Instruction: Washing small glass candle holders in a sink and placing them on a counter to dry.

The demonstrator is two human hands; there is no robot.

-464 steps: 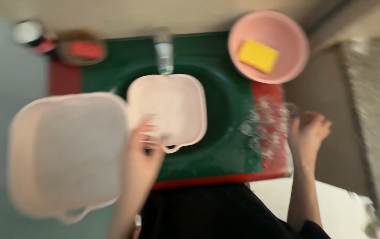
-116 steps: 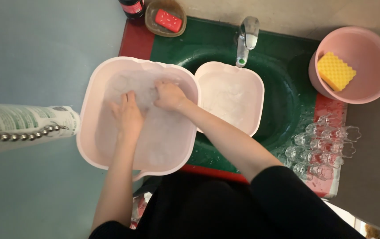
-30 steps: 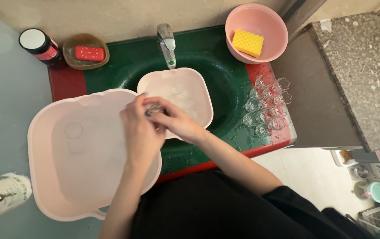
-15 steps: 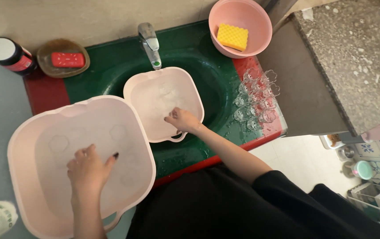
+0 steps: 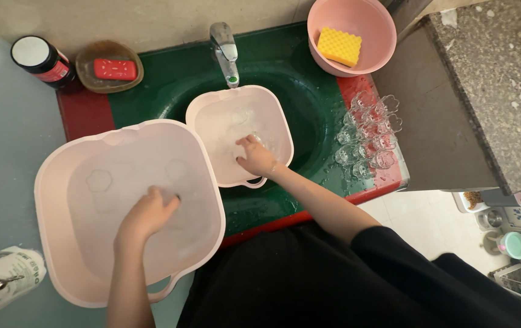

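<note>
Washing step, by the look of it: right hand (image 5: pixel 255 159) in small pink basin (image 5: pixel 212 115), grip closed on a clear glass (image 5: pixel 260 141) under water. Left hand (image 5: pixel 146 214) in big pink basin (image 5: pixel 60 182), grip state can't tell. Next prob. needs lifting glass w/ care toward washed glasses (image 5: pixel 367 136) on sink edge.

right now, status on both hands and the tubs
Left hand down in big tub, grip unclear. Right hand in small tub, on a glass. Rinsed glasses beside sink.
</note>
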